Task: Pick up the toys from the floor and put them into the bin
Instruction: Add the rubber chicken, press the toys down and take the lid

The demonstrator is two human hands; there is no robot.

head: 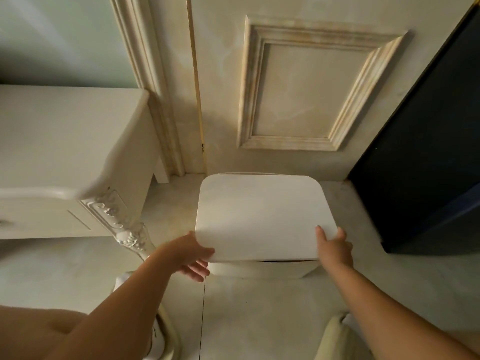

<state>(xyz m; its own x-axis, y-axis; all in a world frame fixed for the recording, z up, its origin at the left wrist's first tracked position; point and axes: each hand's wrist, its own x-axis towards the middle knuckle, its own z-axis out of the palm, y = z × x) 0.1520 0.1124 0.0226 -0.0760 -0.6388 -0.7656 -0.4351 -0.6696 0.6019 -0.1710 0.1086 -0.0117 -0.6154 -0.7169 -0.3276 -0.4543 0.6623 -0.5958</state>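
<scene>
A white bin (pixel 259 270) stands on the floor against a cream panelled door, with its flat white lid (pixel 262 216) on top. The lid's near edge sits slightly raised, showing a dark gap below it. My left hand (pixel 193 257) grips the lid's near left corner, thumb on top and fingers underneath. My right hand (pixel 333 246) grips the near right corner, thumb on the lid. No toys are in view.
A cream carved cabinet (pixel 78 162) stands to the left of the bin. A dark blue panel (pixel 426 162) rises on the right. The panelled door (pixel 306 84) is behind the bin. My light slippers (pixel 166 331) show on the pale tiled floor (pixel 259 315).
</scene>
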